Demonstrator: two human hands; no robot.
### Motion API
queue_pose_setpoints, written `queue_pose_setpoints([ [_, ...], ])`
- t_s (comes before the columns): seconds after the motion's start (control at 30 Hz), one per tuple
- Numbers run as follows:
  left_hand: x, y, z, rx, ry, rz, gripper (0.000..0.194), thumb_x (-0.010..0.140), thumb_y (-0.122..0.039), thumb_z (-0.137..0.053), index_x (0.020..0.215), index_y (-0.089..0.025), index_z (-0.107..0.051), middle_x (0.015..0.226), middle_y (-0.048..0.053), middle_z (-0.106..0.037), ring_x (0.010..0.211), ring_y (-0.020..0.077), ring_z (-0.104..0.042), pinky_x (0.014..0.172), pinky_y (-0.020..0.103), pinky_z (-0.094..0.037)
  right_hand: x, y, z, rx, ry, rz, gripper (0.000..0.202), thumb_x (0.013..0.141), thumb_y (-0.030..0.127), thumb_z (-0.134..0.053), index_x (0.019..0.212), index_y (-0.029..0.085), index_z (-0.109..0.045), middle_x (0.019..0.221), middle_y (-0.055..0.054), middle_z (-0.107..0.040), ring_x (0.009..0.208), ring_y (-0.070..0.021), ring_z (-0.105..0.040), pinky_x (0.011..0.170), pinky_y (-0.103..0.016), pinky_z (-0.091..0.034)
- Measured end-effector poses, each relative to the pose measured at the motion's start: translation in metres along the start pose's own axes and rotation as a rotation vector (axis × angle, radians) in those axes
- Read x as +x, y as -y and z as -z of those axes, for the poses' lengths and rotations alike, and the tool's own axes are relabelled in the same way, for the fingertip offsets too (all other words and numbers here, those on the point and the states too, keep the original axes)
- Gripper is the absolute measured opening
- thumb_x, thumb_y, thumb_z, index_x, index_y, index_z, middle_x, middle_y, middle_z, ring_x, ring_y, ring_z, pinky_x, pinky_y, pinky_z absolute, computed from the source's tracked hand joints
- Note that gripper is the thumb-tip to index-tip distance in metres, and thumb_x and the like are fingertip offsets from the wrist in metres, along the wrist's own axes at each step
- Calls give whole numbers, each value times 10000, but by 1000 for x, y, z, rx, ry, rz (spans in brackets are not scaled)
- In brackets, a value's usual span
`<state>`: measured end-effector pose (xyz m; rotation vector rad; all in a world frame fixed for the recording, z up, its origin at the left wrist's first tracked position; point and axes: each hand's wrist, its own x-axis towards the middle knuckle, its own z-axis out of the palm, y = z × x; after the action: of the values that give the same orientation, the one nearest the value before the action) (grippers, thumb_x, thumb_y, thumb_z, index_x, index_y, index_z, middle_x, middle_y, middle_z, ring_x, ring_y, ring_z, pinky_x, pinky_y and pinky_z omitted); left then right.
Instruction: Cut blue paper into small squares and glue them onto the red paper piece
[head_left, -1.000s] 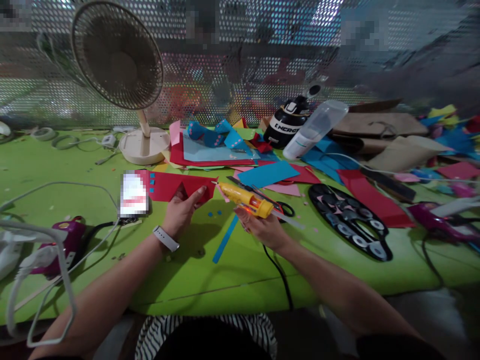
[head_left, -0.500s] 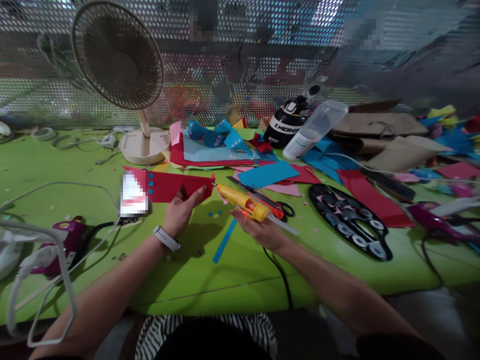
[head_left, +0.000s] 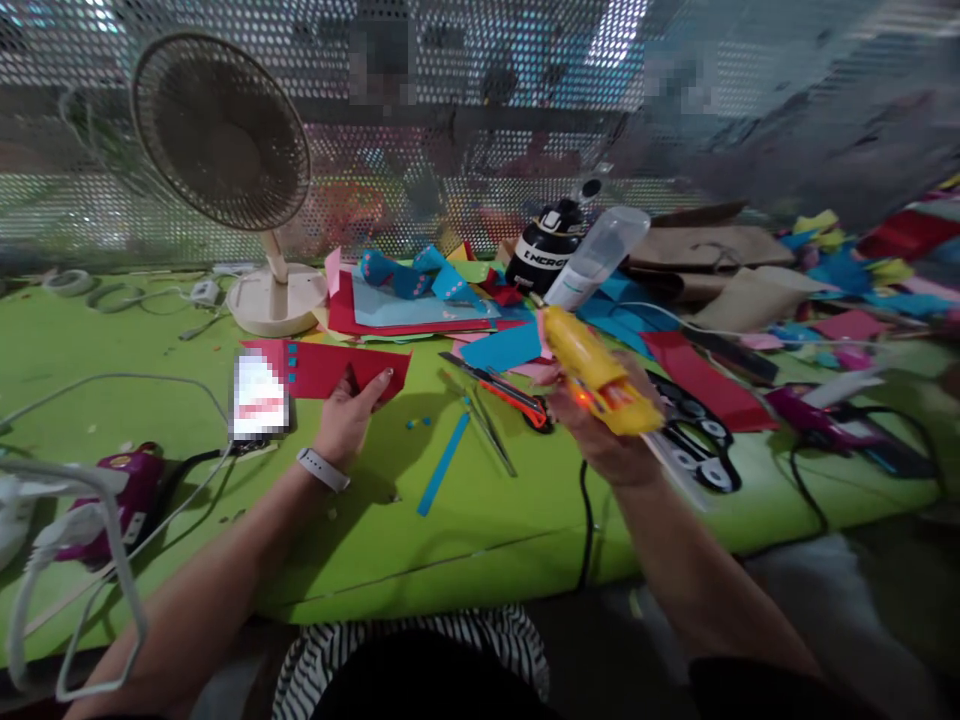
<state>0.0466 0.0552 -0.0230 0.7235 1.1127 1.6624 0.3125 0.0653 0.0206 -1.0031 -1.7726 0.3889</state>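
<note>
My left hand (head_left: 349, 415) pinches a strip of red paper (head_left: 319, 372) near its right end; small blue squares are stuck in a column at its left part. In my right hand (head_left: 600, 435) is a yellow glue gun (head_left: 596, 370), its nozzle pointing up and away and a small orange light lit on it. Between the hands on the table lie a narrow blue paper strip (head_left: 444, 465), tweezers (head_left: 491, 430), a utility knife with an orange handle (head_left: 517, 395) and tiny blue paper bits (head_left: 418, 423).
A fan (head_left: 277, 300) stands at the back left, near a lit phone (head_left: 259, 395). Paper sheets, a black bottle (head_left: 544, 250) and a clear bottle (head_left: 600, 255) are at the back. A black palette (head_left: 716, 470) lies right. Purple power strips (head_left: 124, 500) with cables sit left and right.
My right hand has drawn the glue gun away from the red paper's right end, up and to the right. The tweezers and utility knife now show more fully. My left hand keeps its hold.
</note>
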Motion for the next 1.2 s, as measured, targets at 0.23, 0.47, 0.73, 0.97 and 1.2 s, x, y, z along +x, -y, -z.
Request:
queue_pose_setpoints([
  [0.23,5,-1,-1,-48,-13,0,427,576,-297,-877,910,-200,-629,981,20,-736,884,166,-698,777,273,-553,-14,-87,82,-763,9,-143,308,714,499,-698,829,253,-552,860,-149,-688,772,-299,-639,628,-391,-434],
  [0.47,5,2,-1,-57,11,16,423,560,-290,-887,885,-198,-632,922,14,-742,861,157,-702,741,254,-553,-42,-148,134,-872,138,-366,354,681,590,-646,740,252,-563,818,-161,-645,736,-331,-603,600,-432,-417],
  [0.73,4,1,-2,-54,27,16,453,567,-297,-883,945,-214,-648,911,8,-742,875,166,-704,756,266,-559,-32,-110,134,-830,194,-250,352,772,571,-590,849,233,-653,911,-167,-678,841,-356,-626,686,-456,-448],
  [0.97,6,2,1,-35,25,9,487,583,-300,-873,1009,-210,-654,963,34,-742,898,188,-700,802,313,-559,-32,-15,11,-641,608,-236,377,830,586,-558,718,225,-564,759,-48,-678,687,-215,-641,580,-305,-423],
  [1.2,8,-3,4,-30,11,-10,438,587,-307,-870,964,-208,-669,980,27,-731,865,160,-691,749,258,-551,-33,-23,-15,-685,671,-151,221,909,357,-506,736,225,-550,697,-41,-691,631,-214,-656,532,-294,-378],
])
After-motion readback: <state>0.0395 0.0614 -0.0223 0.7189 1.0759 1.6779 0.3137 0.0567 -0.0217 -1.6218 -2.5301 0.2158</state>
